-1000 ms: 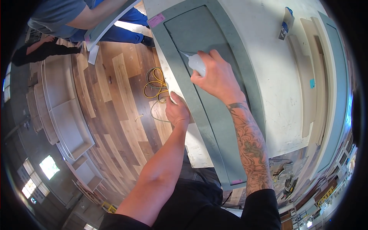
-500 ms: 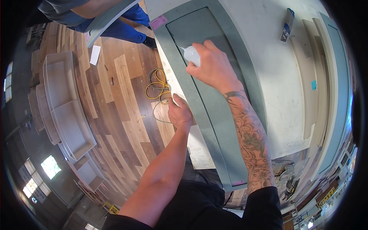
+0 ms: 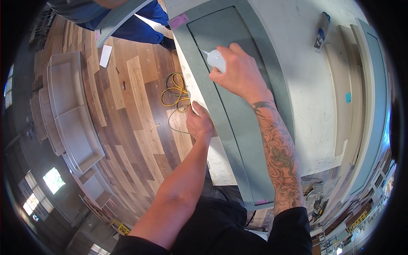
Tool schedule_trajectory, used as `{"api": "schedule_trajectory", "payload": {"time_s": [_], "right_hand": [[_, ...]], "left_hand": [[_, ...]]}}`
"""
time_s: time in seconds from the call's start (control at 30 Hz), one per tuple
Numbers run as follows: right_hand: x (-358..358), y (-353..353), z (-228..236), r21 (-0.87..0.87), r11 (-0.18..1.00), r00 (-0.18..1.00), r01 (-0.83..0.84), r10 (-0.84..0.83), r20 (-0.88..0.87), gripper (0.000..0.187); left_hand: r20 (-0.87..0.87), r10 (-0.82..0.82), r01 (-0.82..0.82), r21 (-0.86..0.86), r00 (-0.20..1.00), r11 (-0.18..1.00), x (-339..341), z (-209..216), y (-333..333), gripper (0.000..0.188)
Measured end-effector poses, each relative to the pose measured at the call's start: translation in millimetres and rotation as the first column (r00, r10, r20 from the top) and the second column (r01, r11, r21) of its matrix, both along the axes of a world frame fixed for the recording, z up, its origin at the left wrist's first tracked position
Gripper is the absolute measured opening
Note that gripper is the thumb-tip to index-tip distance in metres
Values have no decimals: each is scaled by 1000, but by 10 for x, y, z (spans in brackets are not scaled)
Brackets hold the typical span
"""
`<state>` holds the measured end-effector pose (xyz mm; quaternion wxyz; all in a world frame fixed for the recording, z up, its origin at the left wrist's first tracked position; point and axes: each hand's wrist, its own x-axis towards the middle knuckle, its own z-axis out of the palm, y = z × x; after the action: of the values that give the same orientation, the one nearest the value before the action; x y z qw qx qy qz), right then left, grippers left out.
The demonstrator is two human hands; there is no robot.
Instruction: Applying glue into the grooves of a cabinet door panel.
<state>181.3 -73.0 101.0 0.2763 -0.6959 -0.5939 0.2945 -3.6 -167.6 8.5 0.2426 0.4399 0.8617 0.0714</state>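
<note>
No print is readable on the pink rectangular labels [image 3: 178, 21] at eleven and six o'clock on the grey-green framed panel [image 3: 238, 123].

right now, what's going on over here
A person's right hand grips a white squeeze bottle, its nozzle pointing at the recess edge of a grey-green panel on a white table. The left hand is at the table's left edge; its grip is unclear. Another person stands nearby beside another panel.

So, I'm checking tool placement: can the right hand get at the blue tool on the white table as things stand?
Probably not: the right hand grips the white bottle, though the way to the blue tool looks unblocked.
</note>
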Motion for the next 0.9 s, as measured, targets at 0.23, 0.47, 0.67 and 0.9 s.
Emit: {"api": "schedule_trajectory", "payload": {"time_s": [0.23,0.47,0.67,0.9], "right_hand": [[12,-166,-21,35,999,1000,14,-14,-13,32],[-15,-268,27,35,999,1000,5,-4,-12,32],[-8,-341,58,-13,1000,1000,-12,12,-20,32],[-7,-406,66,-12,1000,1000,-7,7,-19,31]], "left_hand": [[4,-3,4,-33,1000,999,23,0,21,66],[2,8,-8,-6,1000,1000,-19,-48,21,66],[10,20,-20,-6,1000,1000,-13,-37,30,67],[12,12,-13,7,1000,1000,-18,-26,35,65]]}}
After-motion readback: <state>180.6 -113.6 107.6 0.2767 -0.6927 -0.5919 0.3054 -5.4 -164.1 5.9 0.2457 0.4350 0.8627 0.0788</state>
